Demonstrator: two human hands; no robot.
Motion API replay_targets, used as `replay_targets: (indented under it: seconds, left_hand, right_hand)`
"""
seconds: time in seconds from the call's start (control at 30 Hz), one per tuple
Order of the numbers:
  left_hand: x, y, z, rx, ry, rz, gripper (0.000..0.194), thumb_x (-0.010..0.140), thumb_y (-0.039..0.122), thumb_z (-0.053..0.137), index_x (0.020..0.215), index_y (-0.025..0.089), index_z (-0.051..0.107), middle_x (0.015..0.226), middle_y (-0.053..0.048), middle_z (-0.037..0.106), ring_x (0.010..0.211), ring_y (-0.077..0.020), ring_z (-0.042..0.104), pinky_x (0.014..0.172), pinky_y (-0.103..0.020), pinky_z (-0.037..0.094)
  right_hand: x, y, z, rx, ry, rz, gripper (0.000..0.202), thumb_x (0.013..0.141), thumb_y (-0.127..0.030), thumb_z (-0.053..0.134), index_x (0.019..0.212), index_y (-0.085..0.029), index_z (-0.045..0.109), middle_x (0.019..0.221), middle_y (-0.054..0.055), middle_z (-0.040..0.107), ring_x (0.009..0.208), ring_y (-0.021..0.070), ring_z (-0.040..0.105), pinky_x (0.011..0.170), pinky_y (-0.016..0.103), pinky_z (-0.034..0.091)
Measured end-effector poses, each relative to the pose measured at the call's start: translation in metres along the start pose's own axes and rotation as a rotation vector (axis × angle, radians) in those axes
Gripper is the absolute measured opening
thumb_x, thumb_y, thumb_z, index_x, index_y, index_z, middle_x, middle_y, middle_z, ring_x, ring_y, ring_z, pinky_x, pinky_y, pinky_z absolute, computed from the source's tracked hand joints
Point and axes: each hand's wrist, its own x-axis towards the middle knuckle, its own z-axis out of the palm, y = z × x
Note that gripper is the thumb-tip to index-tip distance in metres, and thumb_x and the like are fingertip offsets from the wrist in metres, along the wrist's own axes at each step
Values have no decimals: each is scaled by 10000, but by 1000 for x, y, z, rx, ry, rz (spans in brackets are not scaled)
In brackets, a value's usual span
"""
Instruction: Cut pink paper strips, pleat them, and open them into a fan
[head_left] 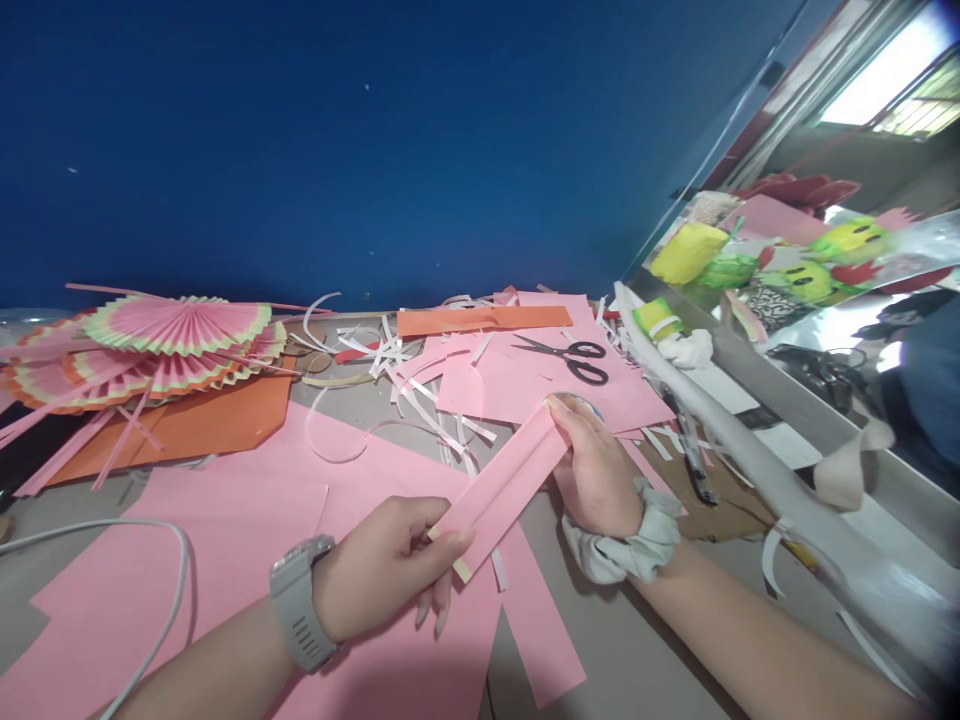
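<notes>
A folded pink paper strip (504, 490) slants between my two hands, with pale yellowish edges at its near end. My left hand (397, 565) pinches the near lower end between thumb and fingers. At the far upper end, my right hand (592, 460) is closed on the strip, its thumb on top. Something round and shiny shows partly behind the right fingers; I cannot make out what it is. Black-handled scissors (577, 360) lie just beyond on a pink sheet (487, 385). Large pink sheets (247, 530) lie under and around my left hand.
Pleated pink paper fans (180, 335) rest at the left on orange paper (187, 425). White paper scraps (397, 365) and an orange strip (484, 320) lie toward the blue wall. A white cable (184, 580) curves at the near left. Wrapped plastic goods (810, 260) sit at the right.
</notes>
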Motion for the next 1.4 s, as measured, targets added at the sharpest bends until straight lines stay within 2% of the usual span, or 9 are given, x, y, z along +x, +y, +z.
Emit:
replay_targets:
  seconds: [0.23,0.4,0.57,0.67,0.8,1.07,1.23,1.33,1.4]
  left_hand:
    - [1,-4,5,-67,1,0,325,889,412,390,653,191,352,446,13,564,395,-118,562,409,-197,400]
    - [1,-4,9,-80,120,35,330,883,416,403,650,185,371,479,8,573,398,-110,559,415,-203,425]
    - [2,-1,1,-73,409,123,307,886,432,397,704,186,422,377,82,447,305,-69,439,350,-164,359]
    - [3,1,-6,-51,609,150,288,884,442,399,772,189,480,347,118,317,252,-46,315,305,-149,302]
    - [3,3,-12,-12,737,156,282,875,448,417,781,193,491,357,110,334,248,-46,315,286,-146,289]
    - [1,6,-27,117,819,231,252,874,397,444,945,188,565,363,98,347,261,-47,345,282,-134,282]
    - [4,7,-29,-120,721,352,234,888,374,416,977,182,516,523,40,529,386,-89,498,372,-196,447]
    - [5,5,-31,-211,784,381,220,873,372,439,898,176,536,777,-12,587,570,-97,576,524,-224,520]
    - [6,4,-33,-196,841,357,184,844,354,498,865,177,542,790,6,554,613,-86,583,579,-206,523]
  right_hand:
    - [-1,-3,2,-33,29,-20,246,811,-479,450,743,-242,447,553,-31,390,435,139,397,397,292,331]
    - [1,2,1,-19,-25,13,272,830,-510,416,759,-247,406,547,-47,328,387,119,363,329,269,310]
    - [2,10,0,156,-41,38,259,838,-485,455,745,-249,402,538,-67,286,377,91,303,309,226,252]
    - [-1,12,-1,116,-66,-12,253,837,-454,485,724,-241,408,532,-71,291,400,83,308,342,210,254]
    - [-8,10,-2,-37,-88,-103,222,874,-422,439,756,-233,437,539,-61,409,424,82,372,382,211,279]
    - [-17,0,-2,-332,-80,-279,286,917,-331,387,669,-205,452,493,-58,456,469,81,442,502,215,370]
    - [-16,5,-5,-267,-137,-333,123,882,-240,454,960,-255,549,795,-5,613,708,127,580,642,254,472]
    - [-17,8,-7,-279,-184,-388,201,846,-172,481,989,-271,581,967,14,606,900,166,569,774,307,472]
    - [-18,9,-8,-275,-222,-384,218,860,-170,440,962,-263,608,1016,23,599,985,185,540,852,340,447]
